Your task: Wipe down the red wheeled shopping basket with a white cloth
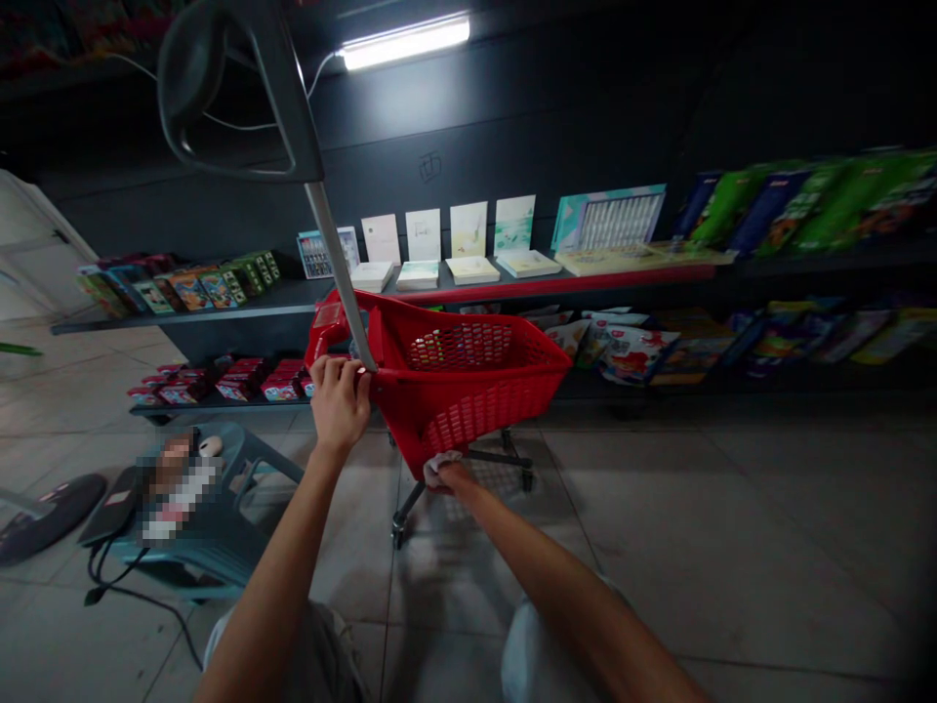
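Observation:
A red plastic shopping cart [468, 391] on small wheels stands in front of me on the tiled floor. My left hand [338, 395] grips the cart's near rim, right beside its metal handle pole [341, 264], which rises to a dark loop handle [220, 88] at the top left. My right hand [448, 475] is low under the basket's near bottom corner, closed on a small white cloth [441, 463] pressed against the red plastic. The fingers are mostly hidden by the cloth and basket.
Dark shelves [293, 293] along the wall carry books, cards and boxed goods. A teal plastic chair [220, 517] with small items stands at my left, with a black cable [139, 596] and a round dark base [44, 513] on the floor.

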The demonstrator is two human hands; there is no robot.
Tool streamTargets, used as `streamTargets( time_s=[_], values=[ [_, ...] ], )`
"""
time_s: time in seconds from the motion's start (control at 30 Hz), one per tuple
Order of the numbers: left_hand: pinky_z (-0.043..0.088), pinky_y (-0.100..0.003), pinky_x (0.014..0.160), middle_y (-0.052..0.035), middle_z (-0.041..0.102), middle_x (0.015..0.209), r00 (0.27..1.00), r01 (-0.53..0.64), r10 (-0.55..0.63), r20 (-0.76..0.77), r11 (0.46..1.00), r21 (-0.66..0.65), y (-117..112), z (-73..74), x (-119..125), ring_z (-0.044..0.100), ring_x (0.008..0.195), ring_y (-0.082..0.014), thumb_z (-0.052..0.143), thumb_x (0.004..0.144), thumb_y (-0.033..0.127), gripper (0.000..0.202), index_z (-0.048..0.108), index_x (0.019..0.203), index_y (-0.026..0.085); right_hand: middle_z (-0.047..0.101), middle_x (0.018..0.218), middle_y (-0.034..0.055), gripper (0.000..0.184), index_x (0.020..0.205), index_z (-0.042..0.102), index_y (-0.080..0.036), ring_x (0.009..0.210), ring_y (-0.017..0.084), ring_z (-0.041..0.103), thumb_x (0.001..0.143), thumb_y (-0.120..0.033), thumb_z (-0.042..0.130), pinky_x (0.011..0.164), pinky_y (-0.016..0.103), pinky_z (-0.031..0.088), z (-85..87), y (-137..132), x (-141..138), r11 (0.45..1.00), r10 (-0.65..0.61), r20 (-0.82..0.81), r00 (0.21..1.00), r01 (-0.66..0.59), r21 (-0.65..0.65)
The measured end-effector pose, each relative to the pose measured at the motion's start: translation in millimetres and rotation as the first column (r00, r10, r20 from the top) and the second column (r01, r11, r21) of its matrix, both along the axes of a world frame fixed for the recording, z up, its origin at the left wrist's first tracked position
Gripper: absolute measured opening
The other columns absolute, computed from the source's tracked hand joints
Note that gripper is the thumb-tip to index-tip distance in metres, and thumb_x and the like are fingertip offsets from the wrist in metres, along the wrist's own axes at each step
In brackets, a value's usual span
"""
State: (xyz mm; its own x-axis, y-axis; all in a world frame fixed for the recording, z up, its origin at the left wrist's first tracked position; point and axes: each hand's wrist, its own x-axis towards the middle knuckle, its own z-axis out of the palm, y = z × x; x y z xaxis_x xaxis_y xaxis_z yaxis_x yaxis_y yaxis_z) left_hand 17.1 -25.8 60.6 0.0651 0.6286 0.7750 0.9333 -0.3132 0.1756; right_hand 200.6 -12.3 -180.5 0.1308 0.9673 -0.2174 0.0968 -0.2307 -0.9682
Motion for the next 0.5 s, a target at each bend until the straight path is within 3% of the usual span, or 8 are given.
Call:
streamTargets(
  time_s=[0.13,0.2,0.33,0.5],
  values=[
    [0.041,-0.052,0.113,-0.0142,0.061,0.117,1.000,-0.001,0.001,0.008,1.000,-0.002,1,0.4,0,0.044,0.130,-0.0341,0.045,0.103,0.040,0.032,0.069,0.116,0.021,0.066,0.077,0.0012,0.020,0.085,0.065,-0.017,0.071,0.017,0.065,0.084,-0.035,0.072,0.060,0.027,0.054,-10.3,-3,-8,0.992,-0.022,-0.181,0.983,-0.001,-0.126],
    [0.041,-0.052,0.113,-0.0143,0.061,0.118,1.000,0.006,-0.006,0.014,1.000,0.000,1,0.5,0,0.043,0.130,-0.0339,0.046,0.103,0.039,0.032,0.069,0.116,0.021,0.063,0.070,-0.0004,0.019,0.080,0.060,-0.019,0.067,0.017,0.064,0.074,-0.033,0.072,0.057,0.027,0.052,-14.1,-5,-12,0.985,-0.044,-0.265,0.963,-0.002,-0.171],
    [0.043,-0.050,0.112,-0.0136,0.061,0.118,1.000,0.010,-0.010,0.017,1.000,0.019,1,0.7,-1,0.043,0.131,-0.0334,0.046,0.103,0.039,0.031,0.068,0.115,0.021,0.066,0.075,-0.0006,0.024,0.081,0.057,-0.021,0.071,0.019,0.067,0.062,-0.029,0.069,0.062,0.029,0.057,-15.7,-8,-21,0.977,-0.076,-0.404,0.912,-0.014,-0.215],
    [0.042,-0.050,0.112,-0.0134,0.061,0.118,1.000,0.014,-0.014,-0.010,0.999,0.031,1,1.6,-2,0.045,0.129,-0.0335,0.047,0.103,0.039,0.031,0.068,0.115,0.021,0.071,0.090,0.0025,0.031,0.091,0.059,-0.022,0.084,0.022,0.071,0.061,-0.025,0.066,0.071,0.035,0.061,-5.8,-11,-28,0.981,-0.100,-0.504,0.858,0.000,-0.194]
  ],
)
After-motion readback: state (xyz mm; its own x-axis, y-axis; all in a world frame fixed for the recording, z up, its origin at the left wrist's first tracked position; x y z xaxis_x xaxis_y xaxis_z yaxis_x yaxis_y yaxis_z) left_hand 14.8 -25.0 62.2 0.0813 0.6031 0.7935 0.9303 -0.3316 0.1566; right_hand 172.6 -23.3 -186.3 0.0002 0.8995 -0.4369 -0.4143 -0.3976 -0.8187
